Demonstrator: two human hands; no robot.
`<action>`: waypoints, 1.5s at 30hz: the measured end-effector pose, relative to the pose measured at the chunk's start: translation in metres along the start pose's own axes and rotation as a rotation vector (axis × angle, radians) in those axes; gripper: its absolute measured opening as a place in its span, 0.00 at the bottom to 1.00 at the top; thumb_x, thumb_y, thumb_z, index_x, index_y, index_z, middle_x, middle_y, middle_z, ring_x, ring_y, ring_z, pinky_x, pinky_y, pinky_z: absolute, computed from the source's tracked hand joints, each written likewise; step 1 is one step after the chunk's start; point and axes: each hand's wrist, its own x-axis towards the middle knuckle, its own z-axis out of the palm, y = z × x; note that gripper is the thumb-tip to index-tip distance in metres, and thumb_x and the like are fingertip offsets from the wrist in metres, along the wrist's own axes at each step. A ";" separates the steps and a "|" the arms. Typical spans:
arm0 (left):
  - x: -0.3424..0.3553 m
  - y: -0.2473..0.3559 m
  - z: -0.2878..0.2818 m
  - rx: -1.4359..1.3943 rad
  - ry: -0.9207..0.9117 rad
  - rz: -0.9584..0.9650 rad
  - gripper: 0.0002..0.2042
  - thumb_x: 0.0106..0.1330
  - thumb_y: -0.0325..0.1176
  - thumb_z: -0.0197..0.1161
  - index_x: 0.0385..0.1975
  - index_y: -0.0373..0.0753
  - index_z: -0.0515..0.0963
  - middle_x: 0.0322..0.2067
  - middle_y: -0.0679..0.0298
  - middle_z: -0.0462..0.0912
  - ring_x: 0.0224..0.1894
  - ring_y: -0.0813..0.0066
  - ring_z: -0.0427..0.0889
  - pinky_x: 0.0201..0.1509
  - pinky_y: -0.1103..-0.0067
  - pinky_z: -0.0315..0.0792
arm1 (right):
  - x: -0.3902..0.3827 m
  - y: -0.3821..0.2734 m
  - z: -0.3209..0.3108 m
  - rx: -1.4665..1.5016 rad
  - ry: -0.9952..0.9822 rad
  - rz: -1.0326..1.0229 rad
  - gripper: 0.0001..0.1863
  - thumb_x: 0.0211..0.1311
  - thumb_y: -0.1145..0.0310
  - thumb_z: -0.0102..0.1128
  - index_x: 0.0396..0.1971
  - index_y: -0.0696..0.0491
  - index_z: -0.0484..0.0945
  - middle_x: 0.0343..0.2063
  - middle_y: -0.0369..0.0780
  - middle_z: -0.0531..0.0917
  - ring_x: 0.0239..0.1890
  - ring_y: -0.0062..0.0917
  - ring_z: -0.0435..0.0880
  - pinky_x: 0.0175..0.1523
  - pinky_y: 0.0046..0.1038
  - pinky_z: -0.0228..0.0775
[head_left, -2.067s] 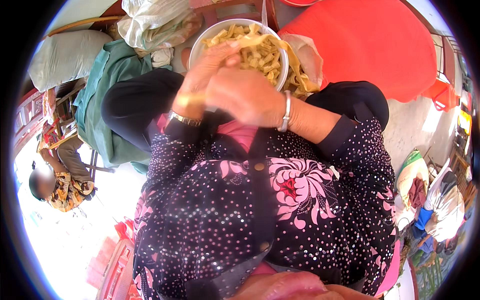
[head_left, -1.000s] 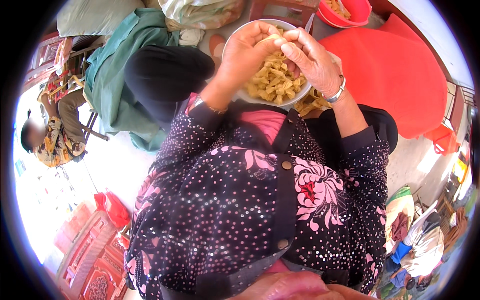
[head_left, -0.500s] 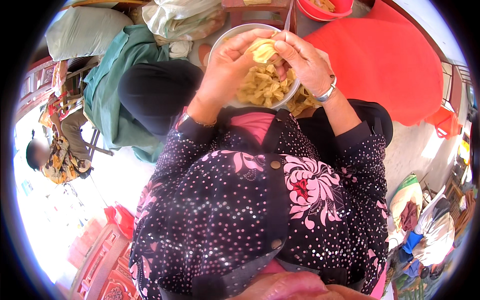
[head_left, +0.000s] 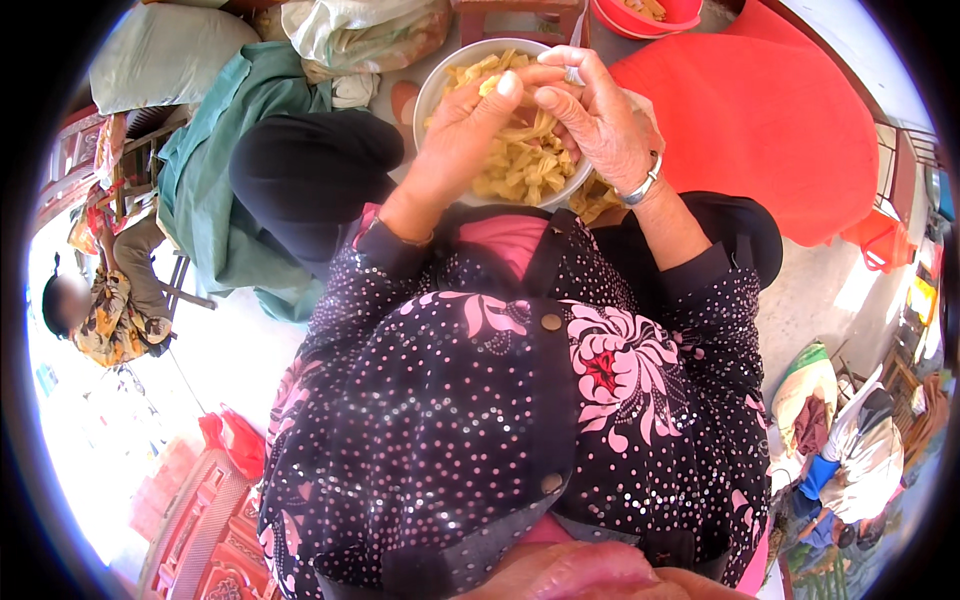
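Observation:
Above a white bowl (head_left: 431,85) of yellow, knotted strip-like pieces, my left hand (head_left: 460,135) has its thumb raised and fingers closed on a small yellow piece (head_left: 490,86), mostly hidden behind them. My right hand (head_left: 597,126), a silver bangle at its wrist, is beside it with curled fingers meeting the left hand's; what it grips, if anything, is hidden. More loose yellow strips (head_left: 597,203) lie at the bowl's lower right, by my dark trouser leg.
A red cloth (head_left: 745,130) covers the upper right, near a red basin (head_left: 622,25). Green cloth (head_left: 210,190), pale sacks (head_left: 170,55) and a wooden stool (head_left: 510,20) surround the bowl. Another person (head_left: 115,300) sits at left; red carved chairs (head_left: 200,520) stand lower left.
The yellow bundle that showed plainly between my fingertips half a second ago is now mostly covered. Earlier my hands were lower left with a long strip; they have since come together over the bowl.

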 end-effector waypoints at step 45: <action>0.063 0.067 -0.054 -0.133 0.325 0.192 0.07 0.64 0.32 0.56 0.33 0.35 0.77 0.20 0.73 0.69 0.15 0.89 0.58 0.22 0.88 0.62 | 0.082 -0.058 -0.035 -0.910 0.245 -0.511 0.16 0.63 0.54 0.51 0.23 0.51 0.72 0.13 0.44 0.73 0.18 0.41 0.74 0.22 0.36 0.63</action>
